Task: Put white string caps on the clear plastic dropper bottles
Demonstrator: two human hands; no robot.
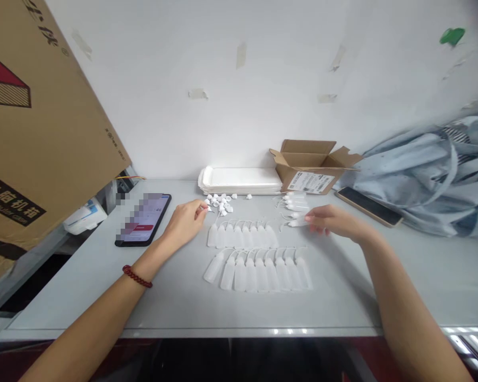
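Note:
My left hand [186,222] is closed in a pinch at the edge of a loose pile of small white caps [224,201], with a cap at its fingertips. On the other side, my right hand [334,220] has its thumb and fingers closed on the end of a small translucent plastic bottle [297,223], which lies on its side. More such bottles [295,197] lie just behind it. Between my hands, a row of bottles with thin strips at their necks [242,236] lies flat. Nearer to me is a second row [261,275], its leftmost bottle tilted.
A phone [143,220] with a lit screen lies at left, beside a large carton [43,116]. White flat packs [242,180] and an open cardboard box [313,170] stand against the wall. At right are a dark-screened phone [368,206] and a pale blue cloth bag [422,175].

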